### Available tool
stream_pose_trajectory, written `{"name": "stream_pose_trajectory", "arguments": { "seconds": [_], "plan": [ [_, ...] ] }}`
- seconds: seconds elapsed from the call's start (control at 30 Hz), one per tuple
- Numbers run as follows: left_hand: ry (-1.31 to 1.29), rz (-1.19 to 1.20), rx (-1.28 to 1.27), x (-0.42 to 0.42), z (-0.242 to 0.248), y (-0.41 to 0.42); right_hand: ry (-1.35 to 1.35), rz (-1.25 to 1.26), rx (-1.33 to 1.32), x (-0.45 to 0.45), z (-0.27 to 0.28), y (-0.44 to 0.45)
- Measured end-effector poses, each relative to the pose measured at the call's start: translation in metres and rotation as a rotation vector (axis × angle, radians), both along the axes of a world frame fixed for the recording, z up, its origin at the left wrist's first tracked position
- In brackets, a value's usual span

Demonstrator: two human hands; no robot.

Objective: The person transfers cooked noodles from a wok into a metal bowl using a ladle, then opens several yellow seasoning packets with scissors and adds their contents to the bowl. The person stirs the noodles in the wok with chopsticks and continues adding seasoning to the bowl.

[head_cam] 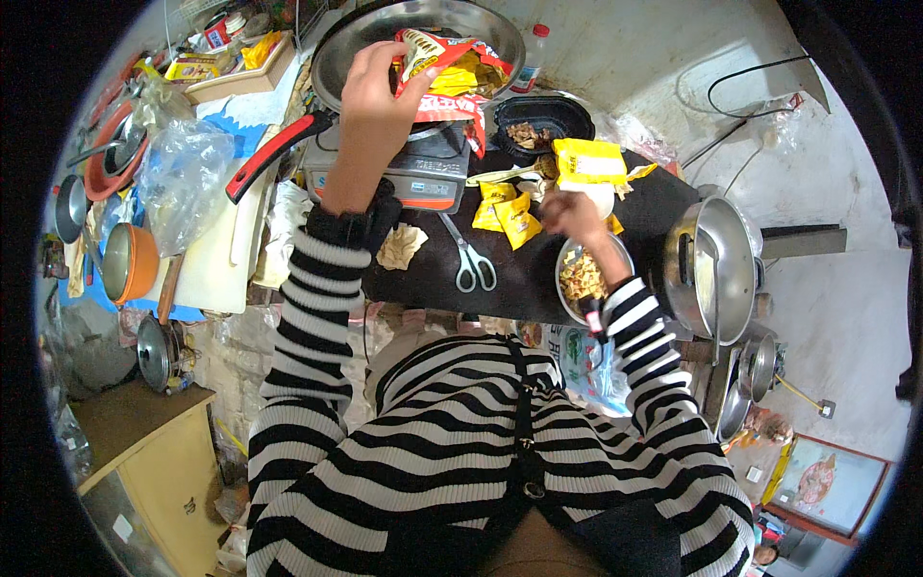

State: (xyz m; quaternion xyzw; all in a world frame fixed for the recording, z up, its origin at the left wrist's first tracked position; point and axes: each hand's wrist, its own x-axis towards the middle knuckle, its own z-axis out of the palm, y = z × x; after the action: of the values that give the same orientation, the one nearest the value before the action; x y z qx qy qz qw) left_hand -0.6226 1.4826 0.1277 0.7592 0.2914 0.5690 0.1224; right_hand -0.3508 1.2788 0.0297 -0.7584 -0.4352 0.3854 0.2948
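My left hand (382,90) grips the edge of an open red and white plastic bag (451,108), which holds yellow packets and lies over a metal pan (346,54) with a red and black handle (277,155). Blurred, my right hand (573,215) hovers between small yellow packets (518,220) and a bowl of diced food (583,278); whether it holds anything is unclear. Behind it lies a larger yellow packet (590,161) near a black plastic tray (544,119) with brown food pieces. Scissors (472,265) with pale handles rest on the dark tabletop.
Under the pan stands a cooker (425,180). A large steel pot (728,270) is at the right. At the left are a cutting board (216,267), a clear plastic bag (184,180) and an orange pot (137,263). Crumpled paper (401,247) lies by my left forearm.
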Motion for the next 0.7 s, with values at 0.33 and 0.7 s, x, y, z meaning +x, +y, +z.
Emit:
{"name": "stream_pose_trajectory", "arguments": {
  "seconds": [0.33, 0.7],
  "plan": [
    [-0.007, -0.247, -0.391, -0.014, 0.009, -0.108, -0.611, -0.011, -0.170, -0.025, -0.122, 0.003],
    [0.149, -0.467, -1.022, -0.005, -0.094, -0.149, 0.185, -0.142, 0.158, -0.032, -0.058, -0.029]
  ]
}}
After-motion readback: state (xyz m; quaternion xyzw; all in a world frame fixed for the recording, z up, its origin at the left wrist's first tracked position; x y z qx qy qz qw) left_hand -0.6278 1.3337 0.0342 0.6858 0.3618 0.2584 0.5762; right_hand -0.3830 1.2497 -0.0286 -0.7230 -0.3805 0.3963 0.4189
